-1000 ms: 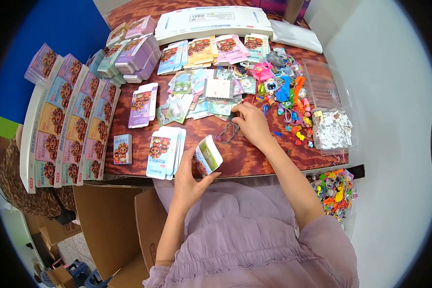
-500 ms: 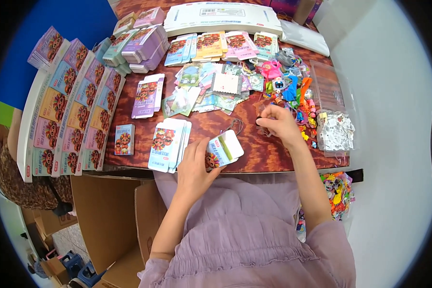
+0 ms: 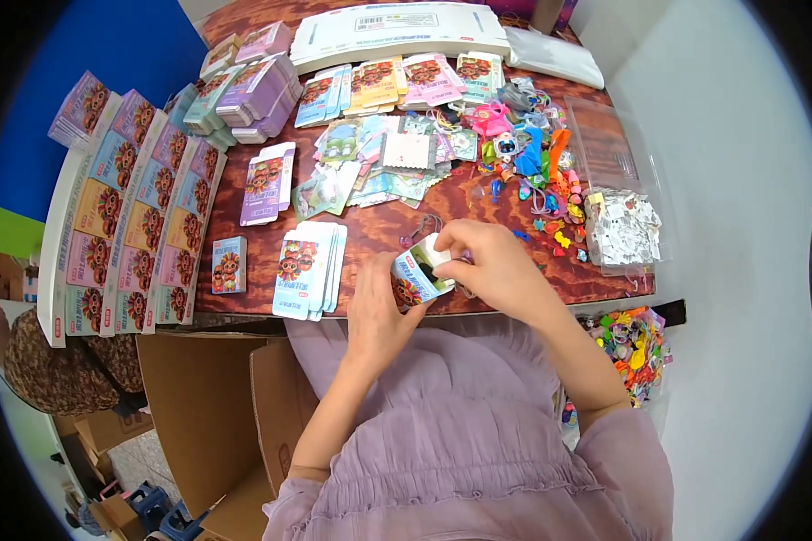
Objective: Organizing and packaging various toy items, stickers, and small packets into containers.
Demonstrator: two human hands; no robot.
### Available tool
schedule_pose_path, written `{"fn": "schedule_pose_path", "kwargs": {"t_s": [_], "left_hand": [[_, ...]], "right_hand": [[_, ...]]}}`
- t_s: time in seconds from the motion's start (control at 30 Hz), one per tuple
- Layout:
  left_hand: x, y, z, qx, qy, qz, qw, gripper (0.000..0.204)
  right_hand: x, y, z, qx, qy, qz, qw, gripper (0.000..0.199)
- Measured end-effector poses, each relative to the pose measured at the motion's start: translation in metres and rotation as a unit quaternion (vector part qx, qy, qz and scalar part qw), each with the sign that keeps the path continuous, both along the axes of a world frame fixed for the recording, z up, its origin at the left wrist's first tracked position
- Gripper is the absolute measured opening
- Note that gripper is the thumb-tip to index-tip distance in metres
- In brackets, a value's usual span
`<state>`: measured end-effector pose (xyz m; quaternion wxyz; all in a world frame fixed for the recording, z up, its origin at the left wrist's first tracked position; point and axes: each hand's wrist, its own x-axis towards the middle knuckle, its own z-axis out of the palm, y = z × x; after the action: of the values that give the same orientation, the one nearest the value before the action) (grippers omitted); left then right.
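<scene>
Head view is showing the left hand cradling a small printed carton by its sides at the table's near edge; the right hand is pinching its open top flap; it is looking light, thin-walled, easily crushed, so the stiffer corners are seeming the safest hold.

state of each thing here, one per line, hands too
small box: held in both hands, top flap open
left hand: gripping the small box from below
right hand: fingers at the box's open end
stack of flat boxes: unfolded, lying on the table
cardboard carton: open, below the table edge
clear tray: holding silver foil packets
colourful charms: loose, scattered on the table
</scene>
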<state>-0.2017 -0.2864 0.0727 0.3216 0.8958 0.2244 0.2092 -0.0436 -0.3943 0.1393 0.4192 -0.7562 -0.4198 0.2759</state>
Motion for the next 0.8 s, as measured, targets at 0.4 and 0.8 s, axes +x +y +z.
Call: {"fn": "schedule_pose_path", "kwargs": {"t_s": [0.4,0.8], "left_hand": [[0.0,-0.01,0.003,-0.129,-0.013,-0.043,0.991,0.073],[0.007,-0.016,0.01,-0.104,0.02,-0.046,0.993,0.067]], "right_hand": [[-0.014,-0.009,0.024,0.056,-0.197,0.013,0.979,0.022],[0.026,-0.096,-0.018,0.115,-0.097,-0.152,0.977,0.006]]}}
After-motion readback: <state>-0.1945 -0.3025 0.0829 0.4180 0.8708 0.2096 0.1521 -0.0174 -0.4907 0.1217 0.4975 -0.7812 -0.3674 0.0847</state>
